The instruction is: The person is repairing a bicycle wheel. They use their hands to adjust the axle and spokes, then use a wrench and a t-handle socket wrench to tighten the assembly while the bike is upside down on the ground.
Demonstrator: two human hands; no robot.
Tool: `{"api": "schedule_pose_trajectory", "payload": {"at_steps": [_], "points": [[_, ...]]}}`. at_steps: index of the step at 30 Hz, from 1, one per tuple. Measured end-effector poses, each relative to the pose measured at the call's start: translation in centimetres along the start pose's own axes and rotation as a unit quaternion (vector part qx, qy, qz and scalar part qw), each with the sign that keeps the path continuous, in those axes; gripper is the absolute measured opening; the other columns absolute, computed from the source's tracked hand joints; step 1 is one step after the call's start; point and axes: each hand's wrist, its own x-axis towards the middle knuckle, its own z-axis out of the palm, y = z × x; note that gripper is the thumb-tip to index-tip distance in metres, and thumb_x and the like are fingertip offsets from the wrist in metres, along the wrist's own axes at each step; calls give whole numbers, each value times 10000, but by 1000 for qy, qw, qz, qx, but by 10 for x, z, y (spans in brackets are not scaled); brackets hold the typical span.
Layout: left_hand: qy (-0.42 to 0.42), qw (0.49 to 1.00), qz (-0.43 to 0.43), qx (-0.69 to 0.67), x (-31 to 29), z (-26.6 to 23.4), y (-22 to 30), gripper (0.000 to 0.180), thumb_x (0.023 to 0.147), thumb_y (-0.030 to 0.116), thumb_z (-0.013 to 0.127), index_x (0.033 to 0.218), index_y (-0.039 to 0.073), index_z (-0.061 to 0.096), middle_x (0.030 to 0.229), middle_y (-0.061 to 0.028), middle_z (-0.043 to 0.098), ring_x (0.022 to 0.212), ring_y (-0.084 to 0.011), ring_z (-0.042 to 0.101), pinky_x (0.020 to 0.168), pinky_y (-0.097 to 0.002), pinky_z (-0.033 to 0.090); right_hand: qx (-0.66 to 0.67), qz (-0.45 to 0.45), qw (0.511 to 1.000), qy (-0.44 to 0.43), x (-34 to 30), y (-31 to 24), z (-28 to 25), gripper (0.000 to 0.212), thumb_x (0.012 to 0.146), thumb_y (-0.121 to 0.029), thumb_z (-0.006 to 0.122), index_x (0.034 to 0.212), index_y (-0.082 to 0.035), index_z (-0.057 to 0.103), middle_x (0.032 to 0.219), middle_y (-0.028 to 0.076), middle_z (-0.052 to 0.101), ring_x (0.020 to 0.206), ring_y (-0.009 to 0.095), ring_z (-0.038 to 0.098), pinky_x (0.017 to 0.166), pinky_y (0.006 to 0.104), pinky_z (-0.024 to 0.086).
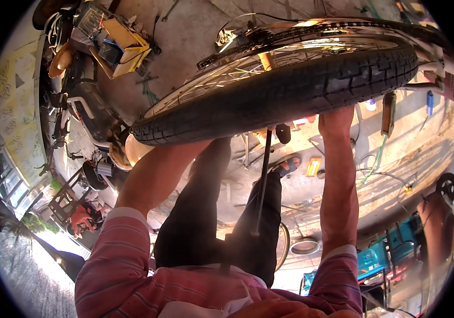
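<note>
Black tyre [274,103] with a blocky tread spans the upper middle of the view, tilted upward to the right, forming the outer part of a bicycle wheel. Thin spokes [211,85] and a pale rim [166,106] are visible above its upper edge. A chain [338,26] runs along the far side of the wheel.

Right hand [337,117]: located at the lower edge of the tyre, right of centre. Only the part next to the wrist is exposed; the fingers are hidden behind the tyre, so whether they are spread or gripping cannot be told. Left hand: concealed behind the tyre. The left forearm [166,167] passes under the lower edge, left of centre; finger position cannot be told.

A slender dark rod [261,191] extends downward from the lower edge of the tyre, between the forearms. A black knob-like part [282,133] sits just beside its upper end.

Below the wheel are the person's dark trousers [190,228] and striped pink shirt [113,254]. One foot wears a dark sandal [289,166]; a small yellow box [314,166] lies to its right on the ground [338,206].

Outer area, left: an open cardboard box [118,29] at the upper left, with a motorcycle [92,100] below it. Outer area, right: a green hose [381,153], a blue cylinder [429,103] and, lower down, teal equipment [373,259].
</note>
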Motion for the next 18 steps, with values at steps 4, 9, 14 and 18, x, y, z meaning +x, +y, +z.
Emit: {"api": "schedule_pose_trajectory", "payload": {"at_steps": [4,9,14,18], "points": [[-45,990,-47,-126,5,0,-10,174,911,146,733,820,39,632,619,-70,597,421,-118,478,431,-288,386,-20,-9,1000,-17,1,-1,-5,179,984,-143,670,876,-9,623,634,2,547,579,70,480,552,248,387],[-56,966,-24,-253,12,-10,-42,139,924,146,726,869,45,648,600,-76,593,387,-116,449,412,-279,366,6,2,1000,-23,-2,-11,1,156,978,-129,679,899,-4,627,644,-5,572,596,74,527,557,242,411],[42,986,-92,-134,3,1,-8,132,927,137,722,874,46,642,611,-62,587,397,-113,451,419,-276,367,-264,-128,956,-5,-18,-2,7,412,821,-233,852,1064,-14,602,707,5,612,655,98,596,636,277,497],[46,994,-64,-79,-4,9,1,137,930,141,720,868,45,643,611,-61,588,401,-113,455,421,-275,369,-431,-245,868,23,-18,21,1,670,686,-312,937,1177,-53,563,790,27,663,688,196,651,697,355,537]]}}
